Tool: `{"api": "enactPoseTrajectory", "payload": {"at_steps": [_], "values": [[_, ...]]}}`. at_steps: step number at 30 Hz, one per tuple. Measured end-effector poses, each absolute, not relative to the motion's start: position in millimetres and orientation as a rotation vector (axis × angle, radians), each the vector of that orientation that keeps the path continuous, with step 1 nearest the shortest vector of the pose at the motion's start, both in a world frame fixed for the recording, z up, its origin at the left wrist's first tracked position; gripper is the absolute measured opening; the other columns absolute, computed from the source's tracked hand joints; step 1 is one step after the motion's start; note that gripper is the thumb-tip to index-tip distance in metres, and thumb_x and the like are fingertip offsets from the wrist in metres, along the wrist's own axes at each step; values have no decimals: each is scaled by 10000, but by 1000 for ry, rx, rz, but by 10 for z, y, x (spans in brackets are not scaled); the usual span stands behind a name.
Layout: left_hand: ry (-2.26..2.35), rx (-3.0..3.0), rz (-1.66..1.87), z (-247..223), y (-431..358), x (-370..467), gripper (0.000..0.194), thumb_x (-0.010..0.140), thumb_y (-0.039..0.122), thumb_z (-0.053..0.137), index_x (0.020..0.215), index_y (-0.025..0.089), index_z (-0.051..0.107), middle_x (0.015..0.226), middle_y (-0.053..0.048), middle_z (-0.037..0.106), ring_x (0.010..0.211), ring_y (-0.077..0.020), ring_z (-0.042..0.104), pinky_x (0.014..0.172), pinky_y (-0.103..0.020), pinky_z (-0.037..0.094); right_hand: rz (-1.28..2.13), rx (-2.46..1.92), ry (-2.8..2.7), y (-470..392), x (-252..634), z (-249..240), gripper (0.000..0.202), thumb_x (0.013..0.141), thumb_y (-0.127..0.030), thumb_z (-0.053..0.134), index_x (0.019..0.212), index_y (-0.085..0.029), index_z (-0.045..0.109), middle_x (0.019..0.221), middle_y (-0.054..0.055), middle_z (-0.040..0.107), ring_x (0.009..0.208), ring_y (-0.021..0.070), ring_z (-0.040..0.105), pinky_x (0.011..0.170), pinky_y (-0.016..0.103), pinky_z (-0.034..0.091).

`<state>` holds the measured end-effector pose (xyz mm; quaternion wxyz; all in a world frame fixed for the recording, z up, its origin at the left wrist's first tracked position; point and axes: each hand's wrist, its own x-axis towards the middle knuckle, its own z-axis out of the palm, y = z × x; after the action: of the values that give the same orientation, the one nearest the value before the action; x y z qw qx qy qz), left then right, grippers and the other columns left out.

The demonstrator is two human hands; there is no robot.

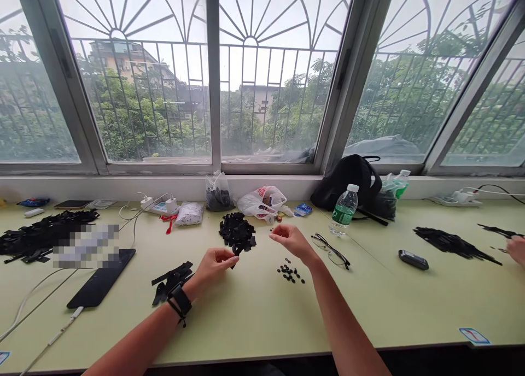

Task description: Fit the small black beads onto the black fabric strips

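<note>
My left hand (215, 265), a dark watch on its wrist, is closed in a pinch on a black strip (234, 259) at the front of a heap of short black pieces (236, 231). To its right, my right hand (290, 241) is raised with thumb and finger pinched together. A tiny dark thing (270, 230) shows at its fingertips, too small to name. Below that hand lie several small black rings (290, 272) on the table. Loose black strips (171, 282) lie beside my left wrist.
The pale yellow table (254, 327) holds a water bottle (344, 211), eyeglasses (330, 251), a black case (413, 259) and plastic bags (262, 202) near the window. A cabled dark tablet-like slab (100, 280) lies left. Another person's hand (515, 249) is at the right edge, near black strips (453, 245).
</note>
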<state>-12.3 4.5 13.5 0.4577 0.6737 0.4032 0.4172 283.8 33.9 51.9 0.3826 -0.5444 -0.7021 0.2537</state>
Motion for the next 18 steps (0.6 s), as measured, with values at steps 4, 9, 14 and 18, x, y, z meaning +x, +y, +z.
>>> {"api": "enactPoseTrajectory", "payload": {"at_steps": [4, 9, 14, 18], "values": [[974, 1468, 1030, 172, 37, -163, 426, 796, 568, 731, 779, 143, 743, 714, -18, 638, 624, -118, 488, 596, -233, 360, 651, -1750, -1868, 318, 3235, 441, 120, 724, -275, 726, 748, -158, 732, 846, 78, 722, 772, 197, 629, 688, 272, 441], [964, 1298, 1024, 202, 26, -197, 463, 738, 594, 781, 790, 136, 734, 685, -1, 570, 603, -108, 450, 585, -230, 353, 731, -1809, -1921, 275, 3361, 362, 96, 677, -244, 760, 754, -187, 767, 871, 72, 739, 788, 213, 651, 684, 279, 442], [971, 1283, 1029, 210, 23, -182, 501, 708, 624, 782, 805, 135, 742, 692, -16, 579, 608, -120, 469, 591, -239, 368, 750, -1844, -1942, 326, 3352, 322, 78, 644, -200, 763, 721, -199, 762, 833, 85, 741, 750, 220, 651, 659, 291, 446], [972, 1276, 1023, 220, 30, -164, 481, 684, 583, 808, 829, 127, 759, 701, -28, 600, 612, -123, 480, 575, -239, 362, 737, -1863, -1935, 388, 3331, 263, 67, 649, -177, 738, 713, -190, 756, 786, 79, 742, 725, 209, 651, 646, 282, 448]]}}
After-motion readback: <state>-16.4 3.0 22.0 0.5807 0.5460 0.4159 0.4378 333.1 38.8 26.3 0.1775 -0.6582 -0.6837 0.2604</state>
